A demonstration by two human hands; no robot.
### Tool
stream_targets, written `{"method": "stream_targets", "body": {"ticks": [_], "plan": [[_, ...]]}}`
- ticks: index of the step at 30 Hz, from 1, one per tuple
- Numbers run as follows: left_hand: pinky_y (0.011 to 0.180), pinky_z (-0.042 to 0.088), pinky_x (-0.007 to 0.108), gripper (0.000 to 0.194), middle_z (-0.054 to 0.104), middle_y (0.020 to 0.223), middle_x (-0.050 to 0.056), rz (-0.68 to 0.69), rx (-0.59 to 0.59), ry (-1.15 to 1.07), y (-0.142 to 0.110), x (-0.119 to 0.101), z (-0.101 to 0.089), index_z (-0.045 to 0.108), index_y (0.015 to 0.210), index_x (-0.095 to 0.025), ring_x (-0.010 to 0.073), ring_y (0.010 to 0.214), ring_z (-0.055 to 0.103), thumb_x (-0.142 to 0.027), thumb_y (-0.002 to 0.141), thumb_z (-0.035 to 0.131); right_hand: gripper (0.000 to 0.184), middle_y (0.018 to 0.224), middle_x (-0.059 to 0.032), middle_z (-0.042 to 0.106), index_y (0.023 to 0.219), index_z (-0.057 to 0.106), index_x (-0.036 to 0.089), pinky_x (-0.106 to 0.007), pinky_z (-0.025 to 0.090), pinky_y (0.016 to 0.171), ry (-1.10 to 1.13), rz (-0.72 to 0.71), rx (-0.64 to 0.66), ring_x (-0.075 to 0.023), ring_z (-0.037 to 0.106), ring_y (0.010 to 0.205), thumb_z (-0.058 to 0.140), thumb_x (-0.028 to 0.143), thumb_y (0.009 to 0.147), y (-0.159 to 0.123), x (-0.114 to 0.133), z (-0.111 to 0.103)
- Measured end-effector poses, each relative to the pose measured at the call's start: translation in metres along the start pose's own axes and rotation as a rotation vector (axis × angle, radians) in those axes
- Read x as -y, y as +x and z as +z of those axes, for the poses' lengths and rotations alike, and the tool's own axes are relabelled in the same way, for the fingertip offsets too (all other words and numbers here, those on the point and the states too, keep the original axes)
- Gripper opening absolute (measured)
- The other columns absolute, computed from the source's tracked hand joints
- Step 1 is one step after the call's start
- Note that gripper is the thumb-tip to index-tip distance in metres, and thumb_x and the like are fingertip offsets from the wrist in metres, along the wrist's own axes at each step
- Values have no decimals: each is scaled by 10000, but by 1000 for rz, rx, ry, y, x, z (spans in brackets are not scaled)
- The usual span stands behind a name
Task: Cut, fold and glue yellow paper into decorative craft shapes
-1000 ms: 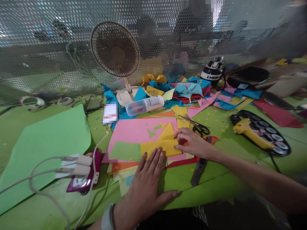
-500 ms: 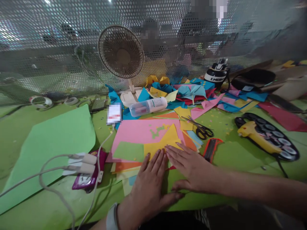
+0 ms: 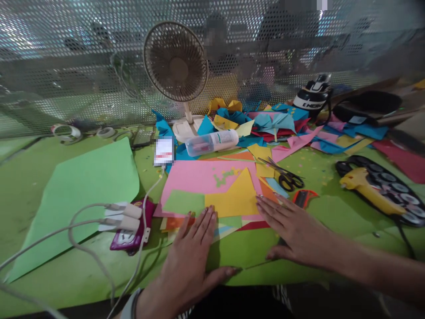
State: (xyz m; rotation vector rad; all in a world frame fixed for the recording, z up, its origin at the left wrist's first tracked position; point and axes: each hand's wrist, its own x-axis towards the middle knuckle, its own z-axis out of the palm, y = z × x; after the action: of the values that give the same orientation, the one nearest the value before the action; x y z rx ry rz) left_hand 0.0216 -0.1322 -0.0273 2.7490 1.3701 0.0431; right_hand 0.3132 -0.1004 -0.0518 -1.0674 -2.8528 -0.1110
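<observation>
My left hand (image 3: 189,261) lies flat on the green table, fingers stretched out, fingertips at the near edge of a stack of coloured papers. On top of that stack sits a folded yellow paper (image 3: 237,199) over a pink sheet (image 3: 199,177) and a small green piece (image 3: 184,201). My right hand (image 3: 295,230) is also flat and open, palm down just right of the yellow paper, fingertips near its right corner. It covers part of a dark utility knife with a red tip (image 3: 303,197). Neither hand holds anything.
Black scissors (image 3: 285,177) lie behind my right hand. A yellow glue gun (image 3: 368,190) rests on a black tray at right. A desk fan (image 3: 177,66), a clear bottle (image 3: 212,141), a large green sheet (image 3: 83,190), a purple phone with white cables (image 3: 129,228) and a heap of paper scraps surround the papers.
My right hand let go of the yellow paper, flattened out and slid right, off the paper. My left hand drew back slightly toward me. The view shifted, so everything sits further right.
</observation>
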Motion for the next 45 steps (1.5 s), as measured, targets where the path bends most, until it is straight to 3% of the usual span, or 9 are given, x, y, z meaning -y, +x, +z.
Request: {"method": "stream_targets", "body": {"ticks": [7, 10, 12, 14, 17, 29, 36, 40, 45], "plan": [[1088, 214, 459, 860, 266, 1480, 130, 11, -60, 48, -6, 5, 3, 242, 1423, -120, 278, 1350, 255, -700, 793, 325, 650, 1260, -213, 541, 1177, 569, 63, -462, 373, 972, 88, -13, 17, -326, 474, 1191, 425, 602, 844, 21, -7, -33], [1099, 194, 452, 875, 273, 1478, 132, 12, -88, 56, -6, 3, 5, 211, 1431, -116, 272, 1355, 244, -702, 792, 326, 379, 864, -120, 697, 831, 648, 144, -371, 479, 725, 291, 188, 73, -256, 646, 837, 430, 447, 893, 62, -2, -57], [1102, 183, 454, 874, 259, 1482, 134, 14, -89, 58, -7, 3, 5, 185, 1438, -124, 270, 1356, 241, -700, 795, 324, 364, 610, -43, 654, 667, 586, 161, -280, 463, 560, 578, 305, 253, -176, 635, 588, 465, 437, 870, 93, 3, -59], [1104, 172, 458, 869, 234, 1489, 138, 16, -79, 64, -7, 2, 6, 179, 1439, -127, 270, 1359, 234, -698, 799, 318, 343, 501, 11, 597, 618, 535, 163, -218, 423, 454, 943, 351, 604, -119, 588, 445, 507, 419, 843, 119, 6, -51], [1107, 162, 455, 859, 211, 1493, 141, 21, -67, 74, -8, 3, 6, 183, 1436, -123, 264, 1365, 216, -692, 806, 316, 364, 418, 36, 548, 546, 526, 148, -190, 385, 404, 1060, 395, 805, -86, 529, 355, 539, 379, 827, 140, 8, -32], [1101, 163, 455, 870, 253, 1482, 145, 40, -118, 99, -8, 6, 11, 202, 1430, -101, 278, 1354, 244, -689, 802, 333, 465, 389, 29, 550, 513, 551, 149, -183, 350, 378, 1036, 490, 816, -73, 485, 332, 592, 561, 724, 87, -40, -26], [1074, 222, 471, 797, 392, 1422, 133, 27, -135, 73, -3, 7, 3, 336, 1383, -152, 280, 1295, 363, -691, 796, 340, 455, 414, 21, 582, 533, 552, 149, -175, 327, 373, 1039, 553, 787, -61, 477, 328, 615, 568, 698, 64, -65, -47], [940, 389, 454, 575, 607, 1198, 114, -82, -117, -20, 20, -1, -26, 586, 1126, -192, 280, 1090, 550, -632, 829, 364, 462, 440, 19, 598, 567, 549, 157, -187, 331, 374, 1092, 519, 749, -83, 522, 359, 631, 601, 664, 86, -49, -47], [566, 442, 328, 452, 676, 727, 81, -340, -82, -241, 67, -14, -46, 629, 844, -167, 233, 651, 621, -542, 860, 375, 400, 447, 19, 610, 559, 521, 164, -185, 301, 378, 1066, 453, 791, -103, 570, 397, 647, 521, 687, 100, -41, -22]]}}
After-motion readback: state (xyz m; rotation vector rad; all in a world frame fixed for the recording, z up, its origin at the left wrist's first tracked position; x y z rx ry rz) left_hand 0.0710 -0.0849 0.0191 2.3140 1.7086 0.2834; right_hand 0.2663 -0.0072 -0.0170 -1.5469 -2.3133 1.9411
